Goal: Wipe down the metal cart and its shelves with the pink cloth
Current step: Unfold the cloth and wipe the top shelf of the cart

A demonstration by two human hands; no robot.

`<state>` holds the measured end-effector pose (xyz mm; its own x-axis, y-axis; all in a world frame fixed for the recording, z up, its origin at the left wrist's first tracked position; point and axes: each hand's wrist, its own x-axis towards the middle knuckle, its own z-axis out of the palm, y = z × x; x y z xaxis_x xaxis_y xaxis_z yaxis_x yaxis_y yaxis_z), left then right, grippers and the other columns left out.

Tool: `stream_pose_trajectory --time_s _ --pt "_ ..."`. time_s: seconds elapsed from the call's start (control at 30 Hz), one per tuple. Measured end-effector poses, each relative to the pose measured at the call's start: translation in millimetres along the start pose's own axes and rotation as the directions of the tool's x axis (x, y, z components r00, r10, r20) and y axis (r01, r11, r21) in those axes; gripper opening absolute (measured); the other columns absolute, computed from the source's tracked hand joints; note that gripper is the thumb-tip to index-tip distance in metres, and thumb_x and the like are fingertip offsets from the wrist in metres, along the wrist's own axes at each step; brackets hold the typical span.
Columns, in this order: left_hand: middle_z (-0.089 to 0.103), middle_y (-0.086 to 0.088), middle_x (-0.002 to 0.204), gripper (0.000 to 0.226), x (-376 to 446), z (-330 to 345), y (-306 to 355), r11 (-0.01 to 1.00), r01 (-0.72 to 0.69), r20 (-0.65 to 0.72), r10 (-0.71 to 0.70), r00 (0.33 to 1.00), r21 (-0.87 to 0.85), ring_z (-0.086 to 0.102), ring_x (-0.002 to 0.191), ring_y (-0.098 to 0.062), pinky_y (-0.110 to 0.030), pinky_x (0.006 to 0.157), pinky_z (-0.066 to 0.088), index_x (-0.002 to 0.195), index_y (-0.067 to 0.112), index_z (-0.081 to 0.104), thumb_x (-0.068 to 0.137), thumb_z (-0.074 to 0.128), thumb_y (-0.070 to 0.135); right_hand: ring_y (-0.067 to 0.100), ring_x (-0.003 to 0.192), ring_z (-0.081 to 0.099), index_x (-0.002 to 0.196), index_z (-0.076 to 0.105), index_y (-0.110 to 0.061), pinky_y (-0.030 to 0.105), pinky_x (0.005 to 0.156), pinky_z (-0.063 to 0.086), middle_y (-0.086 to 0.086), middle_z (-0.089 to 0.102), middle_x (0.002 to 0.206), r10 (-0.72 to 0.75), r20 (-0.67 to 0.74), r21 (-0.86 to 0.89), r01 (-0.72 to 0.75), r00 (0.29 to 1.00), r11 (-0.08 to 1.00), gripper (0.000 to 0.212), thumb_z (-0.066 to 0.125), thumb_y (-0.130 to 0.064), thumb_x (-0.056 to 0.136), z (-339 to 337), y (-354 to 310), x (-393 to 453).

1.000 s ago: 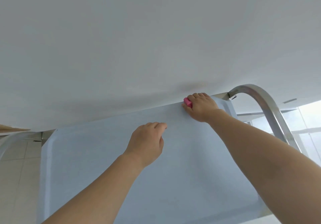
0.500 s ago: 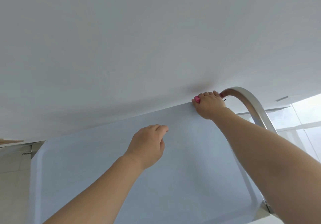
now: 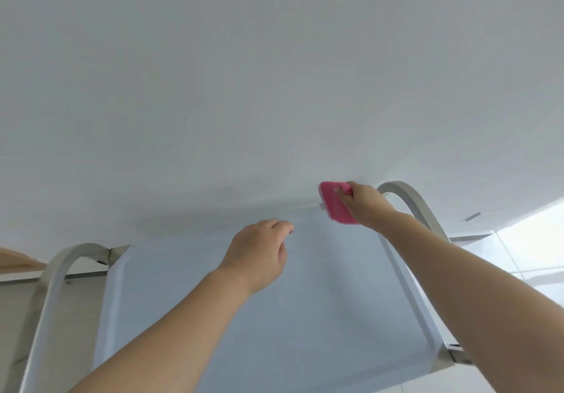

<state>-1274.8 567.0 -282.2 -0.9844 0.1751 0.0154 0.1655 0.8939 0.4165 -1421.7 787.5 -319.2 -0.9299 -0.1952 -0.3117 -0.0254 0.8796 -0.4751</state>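
Two hands are over the cart's top shelf, and only my right hand (image 3: 367,206) has the tool. Its fingers and thumb are curled round the pink cloth (image 3: 335,202), which is folded into a flat pad and held at the far right corner of the top shelf (image 3: 305,316), right where the shelf meets the white wall (image 3: 274,72). The pad looks tilted up on edge; I cannot tell whether it is touching the rim or just lifted off it.

My left hand (image 3: 259,255) is loosely curled over the far edge of the same shelf, holding nothing, nearer the middle and well apart from the cloth. It seems to be steadying me or the cart; whether its fingertips press the metal I cannot say.

Outward from the cloth, the right handle (image 3: 409,197) arches just beside my right wrist, and the left handle (image 3: 67,261) arches at the opposite far corner. The shelf's long run lies from the cloth toward me, with the unwiped breadth spreading left of the cloth toward the left handle.

I judge the coming stroke belongs to the right hand: lay the pad flat and sweep leftward along the far edge, where my left hand sits in its path.
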Motion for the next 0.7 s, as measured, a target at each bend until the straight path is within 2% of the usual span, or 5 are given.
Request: stream_pose_trajectory --time_s 0.17,0.27,0.37,0.47,0.7 --pt "0.061 0.006 0.116 0.034 -51.4 -27.6 17.5 0.999 -0.034 -0.039 0.034 0.999 -0.001 0.056 0.104 -0.017 -0.026 0.082 0.043 0.119 0.021 0.055 0.088 0.042 0.015 0.003 0.053 0.060 0.074 0.052 -0.034 0.017 0.045 0.039 -0.014 0.063 0.062 0.002 -0.064 0.076 0.003 0.998 0.997 0.026 0.040 -0.039 0.096 -33.5 -11.2 -70.4" --pt "0.059 0.007 0.119 0.035 -72.3 -35.3 24.7 0.999 -0.038 -0.029 0.038 0.999 -0.001 0.055 0.107 -0.016 -0.026 0.085 0.043 0.121 0.022 0.053 0.089 0.040 0.016 0.014 0.063 0.061 0.067 0.047 -0.030 0.022 0.052 0.041 -0.012 0.059 0.062 0.010 -0.109 0.085 -0.001 0.994 0.996 0.031 0.041 -0.034 0.097 -50.6 -10.5 -101.7" --pt "0.058 0.009 0.121 0.036 -82.3 -38.3 31.8 0.999 -0.036 -0.011 0.036 0.999 0.011 0.053 0.109 -0.015 -0.025 0.086 0.041 0.122 0.023 0.051 0.089 0.039 0.016 0.026 0.074 0.060 0.079 0.060 -0.015 0.030 0.063 0.047 0.008 0.064 0.082 0.040 -0.113 0.089 -0.030 0.993 0.996 0.031 0.041 -0.032 0.097 -65.4 -2.0 -115.7" --pt "0.058 0.009 0.119 0.036 -79.7 -39.8 40.3 0.999 -0.042 -0.001 0.042 0.999 0.024 0.054 0.106 -0.016 -0.027 0.086 0.042 0.121 0.024 0.051 0.088 0.039 0.016 0.013 0.069 0.057 0.098 0.063 -0.018 0.023 0.056 0.040 -0.001 0.062 0.082 0.061 -0.107 0.089 -0.051 0.992 0.995 0.028 0.041 -0.035 0.097 -79.2 10.2 -116.6" --pt "0.060 0.007 0.113 0.032 -35.3 -25.2 67.8 0.999 -0.011 0.014 0.010 1.000 0.038 0.055 0.101 -0.018 -0.029 0.082 0.043 0.116 0.022 0.053 0.088 0.038 0.015 0.019 0.071 0.054 0.100 0.061 -0.013 0.029 0.062 0.039 0.001 0.058 0.081 0.045 -0.135 -0.004 -0.046 0.990 0.999 0.034 0.036 -0.037 0.099 -128.0 49.0 -77.7"
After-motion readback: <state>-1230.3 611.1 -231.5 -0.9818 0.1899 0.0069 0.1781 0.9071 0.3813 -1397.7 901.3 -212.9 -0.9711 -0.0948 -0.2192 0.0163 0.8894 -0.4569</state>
